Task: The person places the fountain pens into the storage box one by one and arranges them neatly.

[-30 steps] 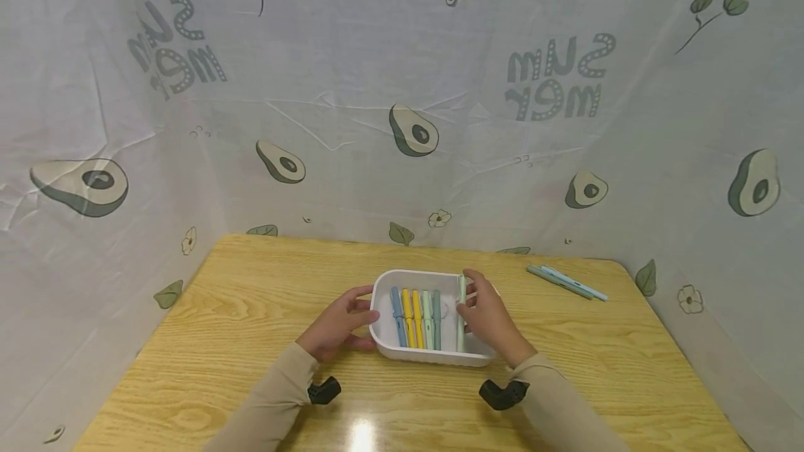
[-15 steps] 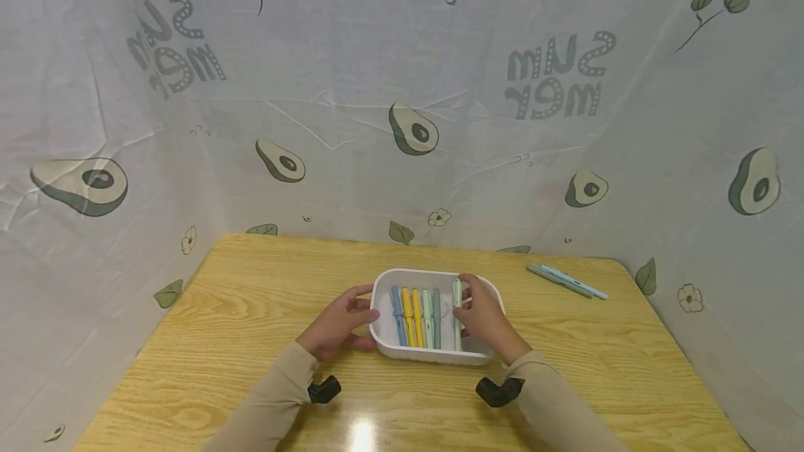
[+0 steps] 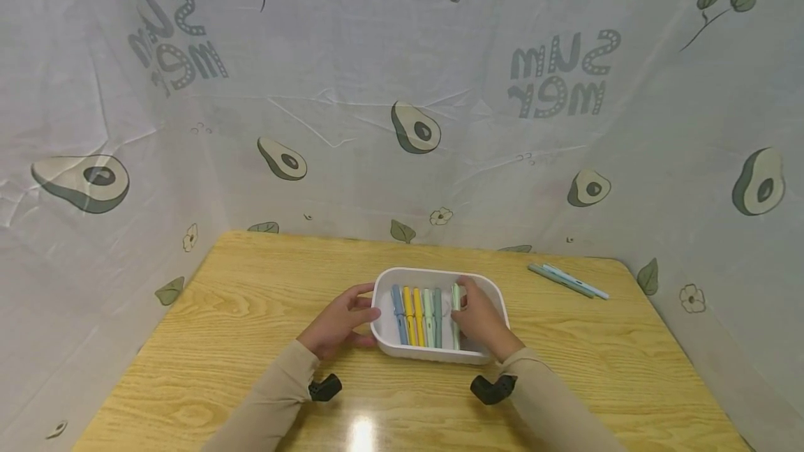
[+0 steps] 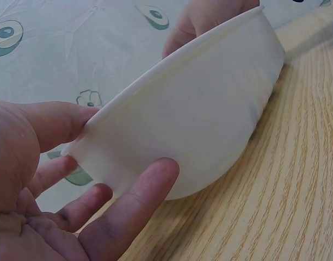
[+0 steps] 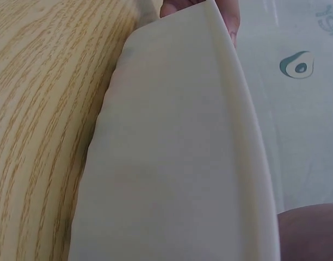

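A white plastic box (image 3: 433, 354) sits on the table before me. Inside it, several pens lie side by side: a blue pen (image 3: 400, 316), two yellow pens (image 3: 419, 316), a pale green pen (image 3: 429, 319) and a teal pen (image 3: 438, 319). My left hand (image 3: 339, 323) grips the box's left end, thumb at the rim and fingers against the outer wall. Reaching inside, my right hand (image 3: 482, 318) pinches another pale green pen (image 3: 456, 298), a little apart from the row and roughly parallel to it. In the right wrist view the box wall (image 5: 166, 136) hides that grip.
To the right of the box, near the table's back edge, lie a dark green pen (image 3: 559, 280) and a light blue pen (image 3: 576, 281). Wood-grain table (image 3: 251, 298) surrounds the box. A printed curtain (image 3: 352, 89) hangs behind and at both sides.
My right hand has moved left and lower into the box, bringing the pale green pen closer to the row. My left hand keeps its hold on the box.
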Action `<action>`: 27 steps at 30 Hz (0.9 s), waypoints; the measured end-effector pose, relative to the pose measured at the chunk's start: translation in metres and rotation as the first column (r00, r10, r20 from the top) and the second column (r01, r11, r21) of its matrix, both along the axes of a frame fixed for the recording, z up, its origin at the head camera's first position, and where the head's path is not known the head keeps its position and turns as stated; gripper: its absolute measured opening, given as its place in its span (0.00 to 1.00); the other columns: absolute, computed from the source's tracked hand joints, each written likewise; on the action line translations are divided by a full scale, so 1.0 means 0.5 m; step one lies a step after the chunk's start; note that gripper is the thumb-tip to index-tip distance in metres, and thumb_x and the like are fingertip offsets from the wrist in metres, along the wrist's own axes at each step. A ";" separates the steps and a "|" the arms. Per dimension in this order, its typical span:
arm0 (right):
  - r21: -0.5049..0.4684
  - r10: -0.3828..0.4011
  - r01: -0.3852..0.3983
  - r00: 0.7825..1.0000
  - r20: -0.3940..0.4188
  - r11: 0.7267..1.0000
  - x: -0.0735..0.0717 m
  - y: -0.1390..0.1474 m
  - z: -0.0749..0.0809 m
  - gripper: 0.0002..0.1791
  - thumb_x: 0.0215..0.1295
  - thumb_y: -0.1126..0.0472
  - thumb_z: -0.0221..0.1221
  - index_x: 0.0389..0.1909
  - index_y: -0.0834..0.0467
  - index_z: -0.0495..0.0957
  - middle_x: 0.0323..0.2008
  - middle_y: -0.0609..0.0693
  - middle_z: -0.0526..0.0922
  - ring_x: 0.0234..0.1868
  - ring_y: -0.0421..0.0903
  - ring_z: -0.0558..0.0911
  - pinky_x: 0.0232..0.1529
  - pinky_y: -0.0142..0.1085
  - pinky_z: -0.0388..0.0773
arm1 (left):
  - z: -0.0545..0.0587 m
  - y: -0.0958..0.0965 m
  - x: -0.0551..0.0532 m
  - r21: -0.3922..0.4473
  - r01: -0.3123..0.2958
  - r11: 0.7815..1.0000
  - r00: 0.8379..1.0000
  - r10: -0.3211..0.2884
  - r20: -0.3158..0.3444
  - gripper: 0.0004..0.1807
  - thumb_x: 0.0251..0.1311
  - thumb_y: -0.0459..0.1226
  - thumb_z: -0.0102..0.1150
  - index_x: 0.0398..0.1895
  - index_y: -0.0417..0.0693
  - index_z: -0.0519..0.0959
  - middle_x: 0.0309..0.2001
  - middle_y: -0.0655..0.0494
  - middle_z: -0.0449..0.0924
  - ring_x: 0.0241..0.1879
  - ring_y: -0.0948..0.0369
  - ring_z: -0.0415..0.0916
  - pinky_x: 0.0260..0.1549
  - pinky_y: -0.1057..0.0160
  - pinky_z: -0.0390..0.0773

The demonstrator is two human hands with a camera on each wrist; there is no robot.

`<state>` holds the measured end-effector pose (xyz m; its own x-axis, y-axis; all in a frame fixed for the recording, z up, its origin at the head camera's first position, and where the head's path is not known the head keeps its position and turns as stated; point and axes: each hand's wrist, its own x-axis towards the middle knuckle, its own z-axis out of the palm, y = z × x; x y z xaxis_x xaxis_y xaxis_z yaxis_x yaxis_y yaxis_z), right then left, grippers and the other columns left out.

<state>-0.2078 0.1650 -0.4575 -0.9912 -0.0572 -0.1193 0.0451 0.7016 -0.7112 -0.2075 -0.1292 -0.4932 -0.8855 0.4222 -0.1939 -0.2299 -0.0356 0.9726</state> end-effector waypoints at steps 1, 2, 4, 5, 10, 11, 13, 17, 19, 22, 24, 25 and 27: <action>0.015 0.002 -0.002 1.000 -0.008 1.000 -0.001 0.001 -0.002 0.38 0.67 0.72 0.62 0.75 0.66 0.59 0.41 0.59 0.75 0.36 0.49 0.75 0.29 0.36 0.77 | 0.000 0.000 0.000 0.002 0.001 1.000 1.000 -0.001 0.001 0.37 0.72 0.37 0.62 0.80 0.48 0.59 0.68 0.33 0.67 0.51 0.47 0.82 0.44 0.45 0.89; 0.025 0.005 -0.005 1.000 -0.013 1.000 -0.002 0.002 -0.003 0.37 0.67 0.72 0.62 0.75 0.67 0.59 0.41 0.59 0.76 0.36 0.49 0.76 0.29 0.36 0.77 | 0.001 0.000 0.000 0.003 0.002 1.000 1.000 -0.002 0.000 0.37 0.72 0.37 0.62 0.80 0.47 0.59 0.68 0.33 0.67 0.51 0.47 0.82 0.44 0.45 0.89; 0.031 0.008 -0.008 1.000 -0.004 0.999 -0.003 0.002 -0.004 0.36 0.67 0.72 0.62 0.74 0.67 0.60 0.40 0.59 0.77 0.36 0.49 0.76 0.29 0.36 0.77 | 0.002 0.000 0.000 0.002 0.001 1.000 1.000 -0.001 0.002 0.37 0.72 0.37 0.63 0.80 0.47 0.59 0.68 0.33 0.67 0.51 0.47 0.82 0.44 0.45 0.89; 0.034 0.008 -0.008 1.000 0.003 0.999 -0.003 0.002 -0.005 0.36 0.67 0.72 0.62 0.74 0.67 0.60 0.40 0.59 0.77 0.36 0.49 0.77 0.30 0.36 0.78 | 0.002 0.000 -0.001 0.001 0.000 1.000 1.000 0.000 0.004 0.37 0.72 0.37 0.63 0.80 0.47 0.58 0.68 0.33 0.67 0.51 0.47 0.82 0.44 0.46 0.89; 0.055 0.018 -0.020 0.999 0.037 0.998 -0.003 0.002 -0.008 0.35 0.69 0.71 0.60 0.74 0.69 0.59 0.41 0.60 0.78 0.38 0.49 0.78 0.33 0.37 0.79 | 0.003 0.001 0.000 -0.003 -0.003 1.000 1.000 0.003 0.008 0.38 0.72 0.37 0.63 0.80 0.46 0.58 0.68 0.33 0.67 0.51 0.46 0.83 0.43 0.46 0.90; 0.067 0.020 -0.022 0.999 0.040 0.998 -0.003 0.002 -0.008 0.34 0.70 0.70 0.60 0.74 0.69 0.59 0.42 0.60 0.78 0.38 0.49 0.78 0.35 0.38 0.79 | 0.003 0.001 0.000 -0.002 -0.003 1.000 1.000 0.003 0.009 0.38 0.72 0.36 0.63 0.80 0.46 0.58 0.68 0.33 0.67 0.51 0.46 0.83 0.43 0.46 0.90; 0.091 0.023 -0.028 0.998 0.051 0.995 -0.003 0.003 -0.009 0.34 0.70 0.69 0.59 0.73 0.70 0.59 0.43 0.61 0.79 0.40 0.50 0.78 0.39 0.41 0.80 | 0.002 0.001 0.000 0.001 -0.003 1.000 1.000 0.003 0.008 0.38 0.72 0.36 0.63 0.80 0.46 0.58 0.68 0.33 0.67 0.51 0.46 0.83 0.43 0.46 0.90; 0.125 0.032 -0.040 0.997 0.071 0.991 -0.001 0.003 -0.007 0.33 0.71 0.69 0.58 0.73 0.70 0.59 0.52 0.65 0.79 0.48 0.53 0.78 0.52 0.49 0.80 | 0.000 0.001 -0.001 0.005 -0.002 1.000 1.000 0.002 0.011 0.38 0.72 0.36 0.63 0.80 0.47 0.59 0.68 0.33 0.67 0.51 0.47 0.83 0.43 0.46 0.90; 0.138 0.036 -0.047 0.996 0.080 0.989 0.000 0.003 -0.006 0.33 0.71 0.68 0.57 0.74 0.70 0.59 0.58 0.68 0.78 0.53 0.55 0.78 0.58 0.53 0.78 | -0.001 0.000 -0.002 0.007 -0.001 1.000 1.000 0.000 0.013 0.37 0.72 0.36 0.63 0.80 0.47 0.59 0.68 0.33 0.67 0.51 0.47 0.83 0.44 0.45 0.90; 0.170 0.040 -0.055 0.996 0.085 0.984 0.001 0.005 -0.005 0.33 0.73 0.67 0.56 0.75 0.69 0.59 0.63 0.70 0.76 0.57 0.56 0.78 0.64 0.56 0.76 | -0.002 0.000 -0.003 0.007 0.002 1.000 1.000 -0.002 0.013 0.37 0.72 0.37 0.63 0.80 0.48 0.59 0.68 0.33 0.67 0.51 0.47 0.83 0.44 0.45 0.89; 0.176 0.041 -0.056 0.995 0.089 0.983 0.000 0.006 -0.006 0.33 0.73 0.67 0.56 0.75 0.68 0.60 0.63 0.70 0.76 0.57 0.56 0.78 0.64 0.57 0.76 | -0.001 0.000 -0.003 0.007 0.003 1.000 1.000 -0.003 0.013 0.38 0.71 0.37 0.64 0.80 0.48 0.59 0.68 0.33 0.67 0.51 0.47 0.82 0.44 0.45 0.89; 0.177 0.041 -0.056 0.995 0.090 0.983 0.000 0.007 -0.005 0.33 0.73 0.67 0.56 0.75 0.68 0.60 0.63 0.70 0.76 0.57 0.56 0.78 0.64 0.57 0.76 | -0.001 0.000 -0.003 0.007 0.004 1.000 1.000 -0.004 0.013 0.38 0.72 0.37 0.64 0.80 0.48 0.59 0.68 0.33 0.67 0.51 0.47 0.82 0.44 0.45 0.89; 0.165 0.036 -0.051 0.995 0.095 0.985 0.000 0.006 -0.004 0.33 0.73 0.67 0.57 0.76 0.68 0.59 0.64 0.70 0.76 0.55 0.55 0.78 0.63 0.55 0.77 | 0.000 0.000 -0.002 0.008 0.003 1.000 1.000 -0.003 0.013 0.38 0.72 0.36 0.63 0.80 0.47 0.59 0.69 0.33 0.67 0.52 0.47 0.82 0.44 0.45 0.89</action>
<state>-0.2077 0.1680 -0.4596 -0.9728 -0.0716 -0.2204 0.0711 0.8131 -0.5778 -0.2086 -0.1294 -0.4932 -0.8815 0.4267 -0.2023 -0.2429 -0.0423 0.9691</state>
